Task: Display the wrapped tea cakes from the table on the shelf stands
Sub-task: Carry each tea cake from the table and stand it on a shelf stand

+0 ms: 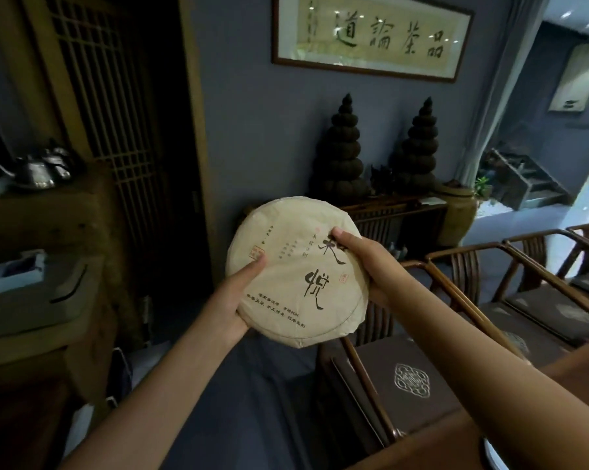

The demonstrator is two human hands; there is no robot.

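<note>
A round tea cake (293,269) wrapped in tan paper with black calligraphy is held up in front of me, its printed face toward the camera. My left hand (237,293) grips its lower left edge, thumb on the front. My right hand (364,259) holds its right edge, thumb pressed near the top characters. A second wrapped cake seems to sit behind the first, its rim showing at the lower right. No shelf stand is in view.
A wooden cabinet (42,232) with metal teapots (35,167) stands at the left. Wooden chairs (490,300) with dark cushions line the right. A side table (398,212) against the blue wall carries two dark stacked towers (342,154). A table edge (456,435) lies bottom right.
</note>
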